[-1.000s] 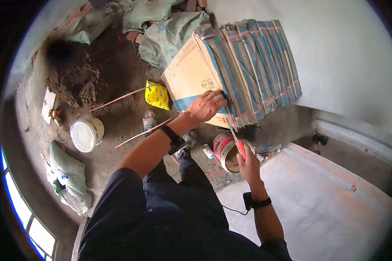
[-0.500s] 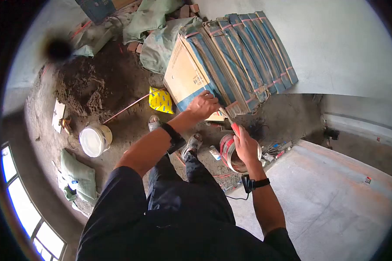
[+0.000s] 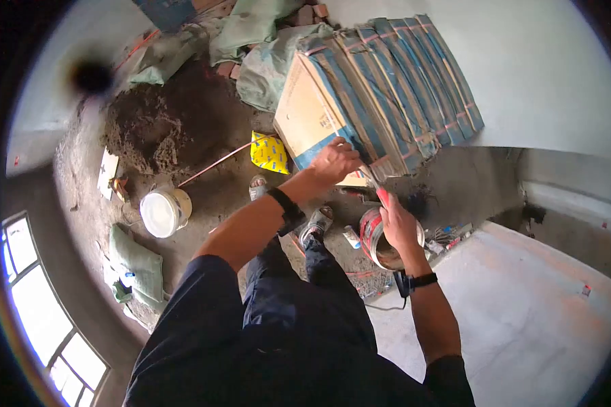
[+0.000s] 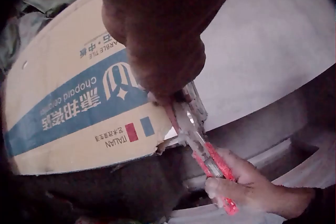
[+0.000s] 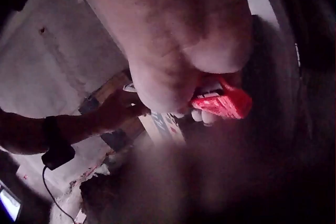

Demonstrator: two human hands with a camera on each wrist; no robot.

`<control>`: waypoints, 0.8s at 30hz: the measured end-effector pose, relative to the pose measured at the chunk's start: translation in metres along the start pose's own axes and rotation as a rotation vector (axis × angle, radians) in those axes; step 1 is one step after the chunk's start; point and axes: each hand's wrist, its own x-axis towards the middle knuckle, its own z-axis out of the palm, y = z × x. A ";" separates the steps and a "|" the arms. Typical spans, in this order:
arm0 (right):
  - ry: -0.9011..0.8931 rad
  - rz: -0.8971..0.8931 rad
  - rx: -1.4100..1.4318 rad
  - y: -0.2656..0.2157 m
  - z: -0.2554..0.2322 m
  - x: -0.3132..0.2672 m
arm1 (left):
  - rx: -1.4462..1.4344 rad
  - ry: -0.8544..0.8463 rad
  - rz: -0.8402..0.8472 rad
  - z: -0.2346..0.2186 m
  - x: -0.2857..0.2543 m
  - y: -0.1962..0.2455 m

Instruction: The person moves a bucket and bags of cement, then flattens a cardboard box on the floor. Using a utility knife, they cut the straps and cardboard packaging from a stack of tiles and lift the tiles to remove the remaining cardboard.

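Red-handled tool (image 3: 384, 197), grasped in right hand (image 3: 400, 227), aims 11 o'clock. Left hand (image 3: 334, 161) curled at carton stack (image 3: 387, 91), 1 o'clock; exact grasp hidden. Step, judged: cutting pink strap (image 3: 316, 50). Next calls for tool on strap, clear of left hand.

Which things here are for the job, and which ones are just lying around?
Used in the job:
- the red-handled tool, in the right hand
- the strapped tile boxes, with the left hand at their near corner

Probably just lying about:
- the yellow bag
- the white bucket
- the red-and-white bucket
- the green sack
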 end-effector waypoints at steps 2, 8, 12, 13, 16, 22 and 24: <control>0.110 -0.073 0.016 0.005 0.009 0.001 | 0.006 -0.020 -0.009 -0.005 0.002 0.002; 0.062 0.030 -0.033 -0.017 -0.008 -0.009 | 0.007 -0.018 -0.010 -0.006 0.003 0.004; 0.103 0.001 0.034 -0.002 0.012 -0.020 | -0.003 -0.020 -0.002 -0.003 0.000 0.002; 0.061 -0.021 -0.024 0.003 0.012 -0.028 | 0.038 -0.053 -0.011 -0.007 -0.002 0.002; 0.033 -0.142 -0.053 0.059 0.085 -0.068 | 0.156 -0.206 -0.094 -0.013 -0.097 -0.039; 0.010 -0.047 0.172 0.017 0.096 -0.050 | 0.628 -0.512 -0.383 -0.106 -0.225 -0.081; -0.025 -0.056 0.197 0.011 0.121 -0.034 | 0.797 -0.193 -0.270 -0.098 -0.232 -0.101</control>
